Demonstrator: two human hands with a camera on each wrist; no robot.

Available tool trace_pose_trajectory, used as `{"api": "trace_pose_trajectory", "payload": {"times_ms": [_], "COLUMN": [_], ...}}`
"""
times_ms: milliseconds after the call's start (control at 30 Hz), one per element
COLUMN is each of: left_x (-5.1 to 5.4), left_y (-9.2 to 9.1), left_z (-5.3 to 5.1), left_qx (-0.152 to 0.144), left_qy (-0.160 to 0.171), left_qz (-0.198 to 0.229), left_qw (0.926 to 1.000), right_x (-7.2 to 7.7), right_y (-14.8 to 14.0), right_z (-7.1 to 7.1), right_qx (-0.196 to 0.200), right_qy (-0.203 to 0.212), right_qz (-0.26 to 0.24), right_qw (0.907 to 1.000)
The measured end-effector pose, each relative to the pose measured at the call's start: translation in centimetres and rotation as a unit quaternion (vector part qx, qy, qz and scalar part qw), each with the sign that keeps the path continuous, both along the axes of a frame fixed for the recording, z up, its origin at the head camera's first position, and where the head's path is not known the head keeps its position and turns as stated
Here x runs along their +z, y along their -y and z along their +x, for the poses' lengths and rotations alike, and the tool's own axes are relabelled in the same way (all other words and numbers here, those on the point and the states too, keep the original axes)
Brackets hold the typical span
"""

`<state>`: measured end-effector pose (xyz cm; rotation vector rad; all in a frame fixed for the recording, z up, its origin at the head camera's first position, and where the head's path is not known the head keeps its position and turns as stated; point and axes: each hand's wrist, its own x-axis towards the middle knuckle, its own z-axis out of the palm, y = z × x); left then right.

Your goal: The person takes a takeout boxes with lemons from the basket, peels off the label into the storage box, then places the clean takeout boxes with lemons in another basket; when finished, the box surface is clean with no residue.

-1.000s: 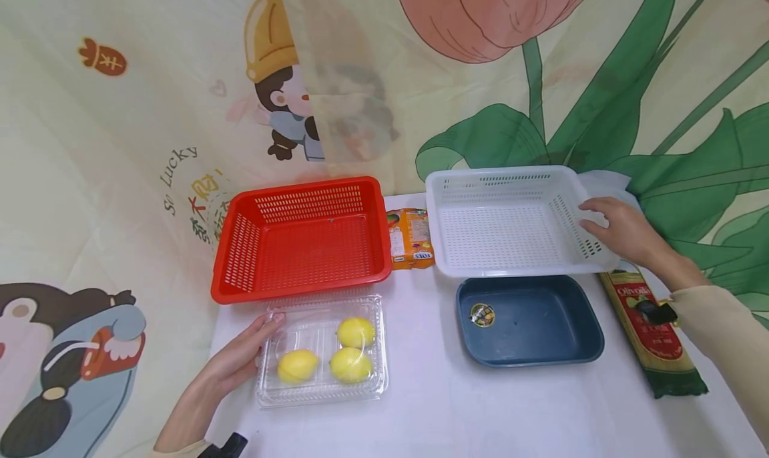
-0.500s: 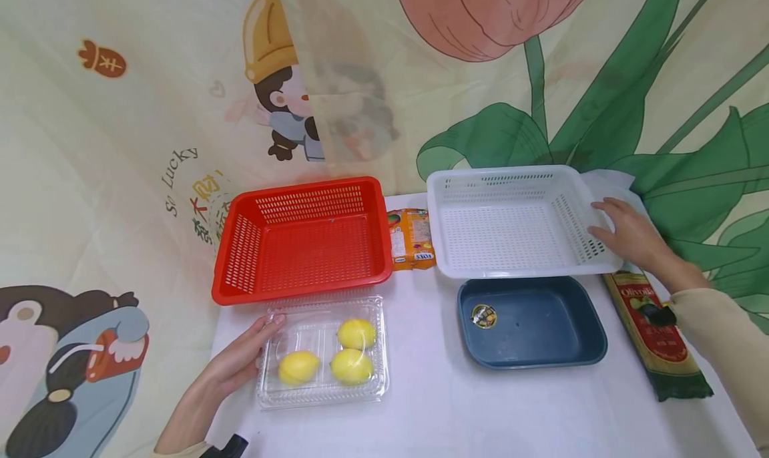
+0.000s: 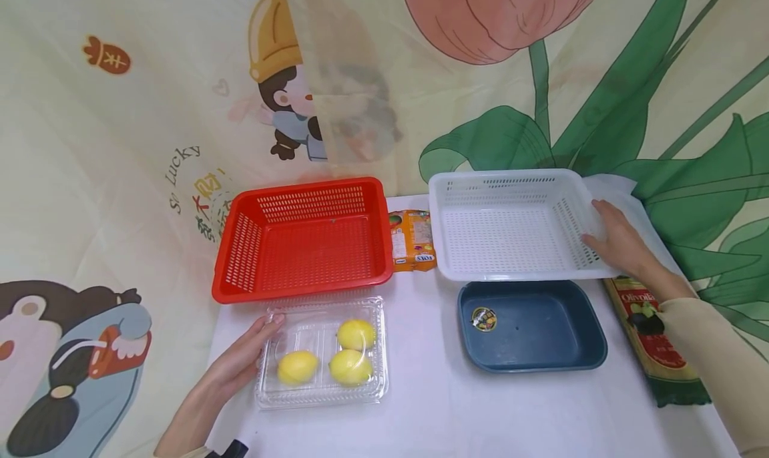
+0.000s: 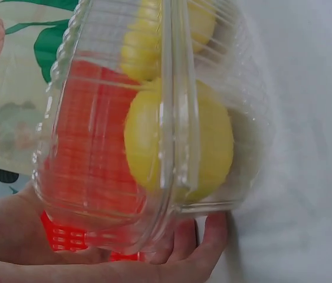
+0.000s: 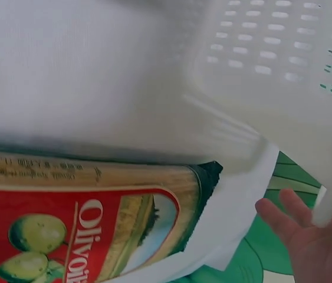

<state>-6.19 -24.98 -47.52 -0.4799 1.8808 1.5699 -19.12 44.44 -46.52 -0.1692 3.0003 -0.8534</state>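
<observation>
In the head view my left hand (image 3: 240,351) holds the left edge of a clear plastic clamshell box (image 3: 321,391). Its thumb lies on the lid, and the left wrist view shows fingers curled about the box's end. Inside are three lemons (image 3: 297,367). My right hand (image 3: 621,241) grips the right rim of a white perforated basket (image 3: 498,238), thumb over the inner side. In the right wrist view, fingers (image 5: 278,218) reach past the outside of that rim; the thumb is hidden there.
A red basket (image 3: 312,258) stands behind the clamshell box. Between the two baskets lies an orange snack packet (image 3: 414,241). A dark blue tub (image 3: 531,328) sits before the white basket. Under my right forearm is a red-and-gold Olivoila packet (image 3: 643,318). A printed cloth hangs behind.
My right hand has closed onto the white basket's rim, and its forearm has shifted slightly left over the Olivoila packet. The left hand and the clamshell box stay put.
</observation>
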Motion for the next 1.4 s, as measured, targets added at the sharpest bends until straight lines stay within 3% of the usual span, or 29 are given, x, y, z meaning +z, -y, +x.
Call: {"api": "trace_pose_trajectory", "payload": {"times_ms": [533, 1100, 1400], "left_x": [0.8, 0.6, 2.1], "left_y": [-0.6, -0.9, -1.5], "left_z": [0.3, 0.5, 0.6], "left_qx": [0.029, 0.042, 0.034], "left_qy": [-0.014, 0.007, 0.001], "left_qz": [0.018, 0.044, 0.071], "left_qw": [0.9993, 0.9981, 0.9969], "right_x": [0.1, -0.2, -0.3], "right_y": [0.3, 0.3, 0.4], "right_z": [0.1, 0.2, 0.3], "right_qx": [-0.034, -0.021, -0.025], "right_qy": [0.019, 0.024, 0.023], "right_qz": [-0.005, -0.018, -0.011], "right_qw": [0.9992, 0.9993, 0.9993]}}
